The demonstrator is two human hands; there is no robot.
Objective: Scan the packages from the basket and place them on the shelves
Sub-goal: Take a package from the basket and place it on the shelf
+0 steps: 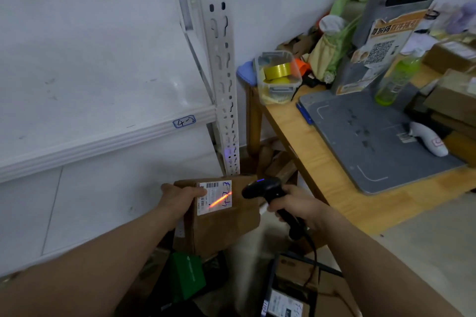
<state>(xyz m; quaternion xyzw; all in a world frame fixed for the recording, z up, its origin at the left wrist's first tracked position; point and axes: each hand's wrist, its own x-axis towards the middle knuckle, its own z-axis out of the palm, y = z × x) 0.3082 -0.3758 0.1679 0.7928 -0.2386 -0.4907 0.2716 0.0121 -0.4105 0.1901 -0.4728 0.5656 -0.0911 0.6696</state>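
Note:
My left hand (177, 199) grips a brown cardboard package (224, 224) by its upper left corner, thumb on the white shipping label (215, 197). A red scan line crosses that label. My right hand (293, 204) holds a black handheld barcode scanner (262, 188) just right of the package, its head pointed at the label. Below, a basket (270, 288) holds more cardboard packages (291, 301) and a green box (186, 275). The white metal shelf (103, 136) tagged "4-2" spans the left, and no package shows on it.
A slotted white shelf post (221, 72) stands behind the package. To the right, a wooden table (322, 170) carries a grey scanning station (373, 136), a clear tub of tape rolls (278, 77), a green bottle (396, 80) and stacked cardboard boxes (453, 90).

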